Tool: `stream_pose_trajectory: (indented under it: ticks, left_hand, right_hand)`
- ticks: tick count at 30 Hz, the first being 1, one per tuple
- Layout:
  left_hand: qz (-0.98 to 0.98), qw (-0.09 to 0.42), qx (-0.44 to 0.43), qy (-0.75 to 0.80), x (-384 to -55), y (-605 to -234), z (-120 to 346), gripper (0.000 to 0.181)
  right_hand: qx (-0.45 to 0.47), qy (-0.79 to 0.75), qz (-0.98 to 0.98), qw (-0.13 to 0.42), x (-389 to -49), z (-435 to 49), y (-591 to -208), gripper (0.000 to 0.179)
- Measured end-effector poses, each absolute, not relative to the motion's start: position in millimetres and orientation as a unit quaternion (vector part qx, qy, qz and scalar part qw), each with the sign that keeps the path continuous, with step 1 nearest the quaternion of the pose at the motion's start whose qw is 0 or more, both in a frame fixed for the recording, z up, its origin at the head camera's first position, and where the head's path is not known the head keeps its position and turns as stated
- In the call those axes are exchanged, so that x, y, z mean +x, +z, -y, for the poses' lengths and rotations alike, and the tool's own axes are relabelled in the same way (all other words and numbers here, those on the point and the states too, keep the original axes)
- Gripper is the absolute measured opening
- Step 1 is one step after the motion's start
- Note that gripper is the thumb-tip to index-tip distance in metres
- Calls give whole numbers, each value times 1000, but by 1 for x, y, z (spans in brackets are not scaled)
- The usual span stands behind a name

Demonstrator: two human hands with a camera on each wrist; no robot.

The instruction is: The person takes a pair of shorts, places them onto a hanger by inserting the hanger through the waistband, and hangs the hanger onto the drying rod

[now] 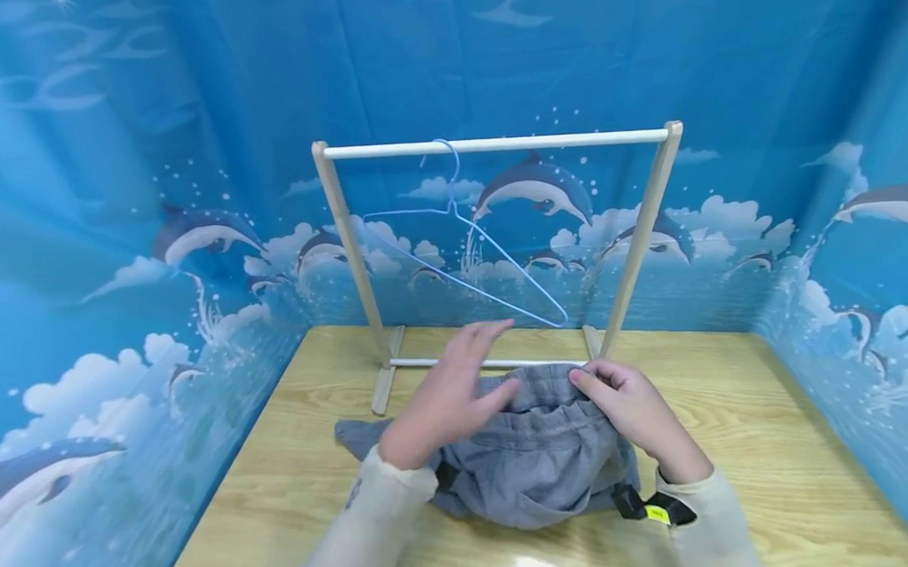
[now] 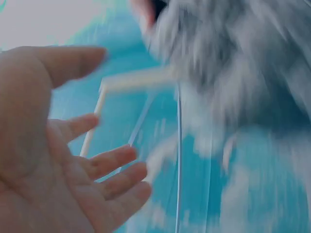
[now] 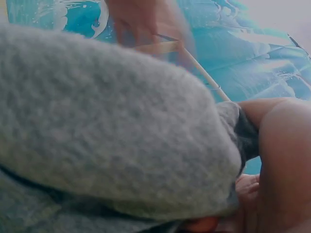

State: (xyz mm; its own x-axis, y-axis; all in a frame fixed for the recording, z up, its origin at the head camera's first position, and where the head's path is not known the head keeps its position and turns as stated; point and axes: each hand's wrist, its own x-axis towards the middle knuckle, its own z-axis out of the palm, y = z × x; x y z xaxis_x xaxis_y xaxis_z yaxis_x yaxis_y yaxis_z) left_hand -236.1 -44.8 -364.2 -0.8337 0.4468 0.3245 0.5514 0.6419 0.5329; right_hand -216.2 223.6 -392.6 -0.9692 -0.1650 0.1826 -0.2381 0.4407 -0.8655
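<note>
Grey trousers (image 1: 537, 478) with a gathered elastic waistband lie bunched on the table in front of me. My right hand (image 1: 636, 407) pinches the waistband at its right end, thumb on the near side. In the right wrist view the grey cloth (image 3: 112, 121) fills most of the picture and hides part of that hand's fingers. My left hand (image 1: 450, 396) is over the left part of the trousers, its fingers apart and pointing toward the rack. The left wrist view shows this palm (image 2: 53, 174) holding nothing, with the blurred cloth beside it.
Behind the trousers stands a wooden rack with a white top rod (image 1: 564, 141). A light blue wire hanger (image 1: 453, 202) hangs from the rod, left of its middle. Blue dolphin-printed curtains (image 1: 281, 77) enclose the wood-grain table (image 1: 756, 461) at the back and sides.
</note>
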Motion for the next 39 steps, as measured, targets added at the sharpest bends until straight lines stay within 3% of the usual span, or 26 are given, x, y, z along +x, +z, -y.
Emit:
stream_pose_trajectory:
  ticks: [5,9,14,20,25,28,31,35,39]
  left_hand:
    - [905,56,-314,-282,-255,-347,-13,90]
    - [924,71,-266,-264,-268,-346,-24,77]
    - [890,162,-230,-360,-259,-346,-8,43]
    - [752,259,-298,-528,-233,-333,38,8]
    - [611,350,-366,-608,-228,-328,76,20]
    - [531,417,-367,-640,-224,-329,93,24]
    - [443,450,-351,-692,-213,-332,107,26]
    - [296,409,-403,-763,-199,-338,126,24]
    - [184,281,-510,-792,-196,-347,147,26]
  right_hand:
    - [143,509,847,43,-214,-223,-391,27]
    - [145,505,850,35,-212,-223,-392,30]
    - [131,490,861,37,-210,-220,-392,29]
    - [119,488,864,32,-211,-219,-390,31]
    - [108,482,869,40,-211,-219,-390,31]
    - [100,479,871,47,-212,-219,-390,32]
    - [93,479,871,54,-214,-217,-392,34]
    - [82,476,873,60,-217,-217,-395,35]
    - [70,474,875,71,-220,-218,-398,38]
